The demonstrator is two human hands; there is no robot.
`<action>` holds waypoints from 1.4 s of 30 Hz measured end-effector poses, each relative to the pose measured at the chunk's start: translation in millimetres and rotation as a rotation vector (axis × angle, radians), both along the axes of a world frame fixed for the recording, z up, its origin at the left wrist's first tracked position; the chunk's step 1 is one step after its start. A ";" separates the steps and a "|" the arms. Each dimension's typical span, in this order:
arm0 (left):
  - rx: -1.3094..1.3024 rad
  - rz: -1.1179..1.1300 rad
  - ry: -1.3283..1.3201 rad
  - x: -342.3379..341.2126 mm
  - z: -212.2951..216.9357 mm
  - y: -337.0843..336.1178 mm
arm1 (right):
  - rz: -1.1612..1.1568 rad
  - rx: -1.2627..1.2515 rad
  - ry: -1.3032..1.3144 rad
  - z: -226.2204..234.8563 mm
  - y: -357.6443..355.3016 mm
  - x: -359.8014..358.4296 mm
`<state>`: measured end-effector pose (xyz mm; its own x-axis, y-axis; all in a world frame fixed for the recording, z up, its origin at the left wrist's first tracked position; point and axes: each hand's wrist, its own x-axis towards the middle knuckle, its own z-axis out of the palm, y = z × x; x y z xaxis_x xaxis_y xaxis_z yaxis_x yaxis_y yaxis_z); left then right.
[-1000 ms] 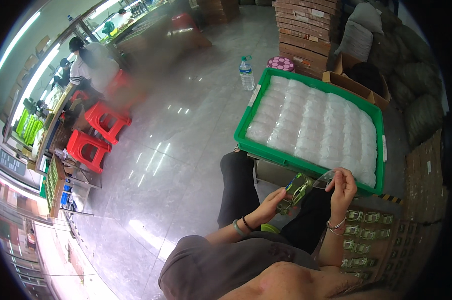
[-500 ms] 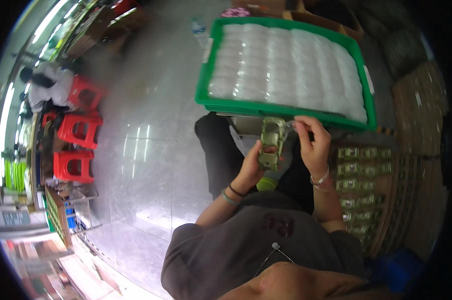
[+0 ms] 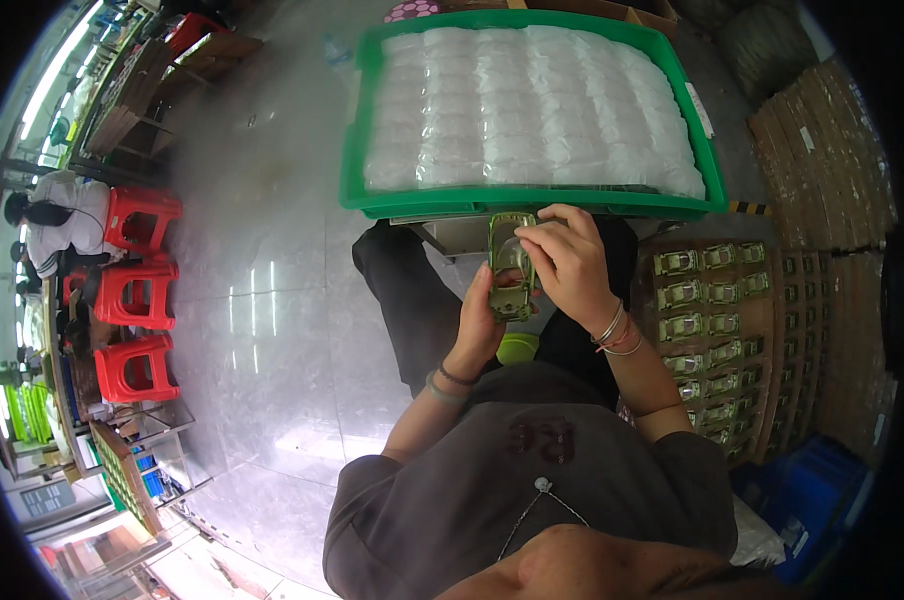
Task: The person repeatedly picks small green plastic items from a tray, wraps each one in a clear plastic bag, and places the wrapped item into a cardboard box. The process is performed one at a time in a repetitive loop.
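My left hand (image 3: pixel 479 322) grips a green toy car body (image 3: pixel 512 303) by its lower end, thumb along the left side. It is an open shell with window-like gaps, held upright in front of my knees. My right hand (image 3: pixel 572 262) is closed at the shell's upper right, fingertips pinched against a small clear plastic piece (image 3: pixel 517 246). That piece lies at the shell's upper opening; the fingers partly cover it, so how far it sits inside cannot be made out.
Just beyond my knees stands a green tray (image 3: pixel 612 203) filled with rows of white, plastic-wrapped items (image 3: pixel 512 110). On my right, several similar green car bodies (image 3: pixel 680 294) line a brown board. A blue crate (image 3: pixel 807 500) is at lower right. Red stools (image 3: pixel 137 367) and a seated person (image 3: pixel 67 215) are at left.
My right hand has brought the clear piece from beside the car body onto its upper part. The shell is now more upright. The whole view has shifted slightly.
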<state>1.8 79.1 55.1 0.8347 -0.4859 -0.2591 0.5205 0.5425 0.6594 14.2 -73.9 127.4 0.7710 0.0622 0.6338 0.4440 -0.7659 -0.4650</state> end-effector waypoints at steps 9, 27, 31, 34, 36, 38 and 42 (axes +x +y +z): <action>0.081 -0.033 0.021 -2.7 -1.9 -2.0 | 0.079 0.124 0.252 -6.4 -9.4 7.4; 0.268 0.045 -0.202 -2.0 8.3 -7.2 | -0.098 -0.111 0.064 -28.0 7.5 1.0; 0.383 0.076 -0.215 0.5 18.0 -7.8 | -0.074 0.019 0.285 -37.3 16.6 -7.6; 0.475 0.122 -0.434 9.6 2.1 -8.4 | -0.026 0.002 0.298 -44.3 22.7 -15.7; 0.531 0.171 -0.438 7.7 -2.4 -9.6 | 0.001 0.007 0.204 -50.1 22.9 -16.6; 0.591 0.202 -0.450 9.5 -7.8 -9.2 | 0.017 0.061 0.108 -50.7 26.0 -17.6; 0.700 0.297 -0.568 7.0 -2.6 -17.3 | -0.123 0.407 0.087 -64.3 31.7 -21.2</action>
<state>8.8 61.8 52.5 0.9900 -0.1215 0.0720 -0.0741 -0.0131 0.9972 -7.0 -42.2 63.2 0.8088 -0.2756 0.5195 0.3061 -0.5569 -0.7721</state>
